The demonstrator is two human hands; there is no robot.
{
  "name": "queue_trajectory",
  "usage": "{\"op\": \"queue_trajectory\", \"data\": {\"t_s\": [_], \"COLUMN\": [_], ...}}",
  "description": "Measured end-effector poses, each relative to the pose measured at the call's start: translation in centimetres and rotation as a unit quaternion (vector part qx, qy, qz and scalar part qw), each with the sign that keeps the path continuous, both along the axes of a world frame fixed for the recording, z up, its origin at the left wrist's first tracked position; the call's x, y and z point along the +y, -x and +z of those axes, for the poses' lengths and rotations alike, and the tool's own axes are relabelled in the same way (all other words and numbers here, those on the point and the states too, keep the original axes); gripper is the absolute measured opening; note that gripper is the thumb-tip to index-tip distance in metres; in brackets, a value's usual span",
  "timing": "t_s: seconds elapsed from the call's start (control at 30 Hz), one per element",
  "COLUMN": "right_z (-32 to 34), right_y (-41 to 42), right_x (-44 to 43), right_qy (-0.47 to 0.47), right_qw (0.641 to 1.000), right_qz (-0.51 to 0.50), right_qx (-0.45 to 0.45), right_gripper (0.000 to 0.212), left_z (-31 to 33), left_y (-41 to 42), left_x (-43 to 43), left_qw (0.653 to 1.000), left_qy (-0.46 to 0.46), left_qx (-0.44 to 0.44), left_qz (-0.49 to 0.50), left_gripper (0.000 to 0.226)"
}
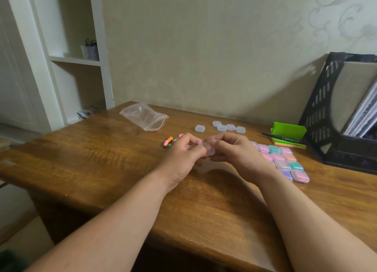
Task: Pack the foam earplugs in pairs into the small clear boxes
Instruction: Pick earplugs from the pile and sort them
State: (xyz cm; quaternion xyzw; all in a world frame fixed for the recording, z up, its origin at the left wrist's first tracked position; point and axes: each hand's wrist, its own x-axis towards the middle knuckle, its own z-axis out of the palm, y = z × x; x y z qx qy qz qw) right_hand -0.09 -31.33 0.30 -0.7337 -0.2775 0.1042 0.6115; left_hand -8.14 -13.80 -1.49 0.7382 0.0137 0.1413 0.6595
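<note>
Above the middle of the wooden table (106, 161), my left hand (184, 152) and my right hand (230, 149) both pinch one small clear box (208, 149) between them. Its lid looks lifted open; I cannot tell if anything is inside. A few loose foam earplugs (170, 142), orange, pink and green, lie just left of my left hand, partly hidden by it. Several empty clear boxes (229, 127) sit farther back. Several closed boxes holding coloured earplugs (282, 162) are lined up in rows to the right of my right hand.
A crumpled clear zip bag (143, 115) lies at the back left of the table. At the right stand a green sticky-note block (287, 131) with a black pen (281, 138) and a black file holder (342, 112). White shelves (75, 59) rise at the left.
</note>
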Motion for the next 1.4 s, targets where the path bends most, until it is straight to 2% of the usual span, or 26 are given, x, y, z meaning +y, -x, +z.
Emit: {"op": "queue_trajectory", "data": {"t_s": [0.1, 0.2, 0.4, 0.53, 0.63, 0.73, 0.83, 0.9, 0.97, 1.03, 1.1, 1.17, 1.4], "right_z": [0.0, -0.2, 0.7, 0.7, 0.4, -0.2, -1.0, -1.2, -1.1, -0.8, -0.5, -0.4, -0.8], "right_y": [-0.1, -0.3, 0.6, 1.1, 1.1, 0.7, 0.2, 0.2, 0.3, 0.3, 0.2, -0.4, -2.7], "right_x": [0.3, 0.1, 0.2, 0.8, 1.0, 1.2, 1.7, 2.3, 3.1, 4.2, 5.3, 6.0, 8.6], "right_qy": [0.001, 0.069, 0.009, -0.031, -0.044, -0.061, -0.043, -0.012, 0.031, 0.090, 0.147, 0.176, 0.147], "right_qw": [0.999, 0.993, 0.997, 0.999, 0.999, 0.997, 0.997, 0.996, 0.995, 0.991, 0.985, 0.980, 0.978], "right_qz": [-0.049, -0.092, -0.057, 0.004, 0.012, 0.026, -0.007, -0.062, -0.090, -0.096, -0.094, -0.097, -0.144], "right_qx": [0.023, -0.009, -0.053, -0.030, -0.010, 0.034, 0.065, 0.061, 0.041, 0.014, -0.003, -0.014, -0.022], "right_gripper": [0.016, 0.013, 0.014, 0.015, 0.017, 0.026, 0.039, 0.034, 0.025, 0.021, 0.021, 0.020, 0.011], "left_z": [0.1, 0.1, 0.5, 1.2, 1.4, 1.3, 1.3, 1.3, 1.1, 0.8, 0.7, 0.7, 2.0], "left_y": [0.1, 0.3, 0.6, 1.2, 1.2, 1.0, 0.5, 0.0, -0.3, -0.4, -0.4, -0.5, -1.7], "left_x": [0.0, -0.1, 0.5, 0.6, 0.5, 0.5, 1.0, 2.1, 3.3, 4.1, 4.4, 4.3, 5.1], "left_qw": [1.000, 1.000, 0.984, 0.973, 0.968, 0.971, 0.965, 0.933, 0.878, 0.834, 0.818, 0.820, 0.842], "left_qy": [-0.002, -0.002, 0.075, 0.058, 0.072, 0.100, 0.230, 0.353, 0.467, 0.534, 0.552, 0.543, 0.513], "left_qx": [0.006, 0.009, 0.073, 0.105, 0.107, 0.114, 0.088, 0.069, 0.049, 0.025, 0.016, 0.018, 0.013], "left_qz": [0.019, 0.005, -0.147, -0.198, -0.213, -0.183, -0.095, 0.008, 0.089, 0.139, 0.165, 0.179, 0.167], "left_gripper": [0.017, 0.015, 0.031, 0.020, 0.044, 0.047, 0.043, 0.040, 0.038, 0.037, 0.037, 0.037, 0.035]}}
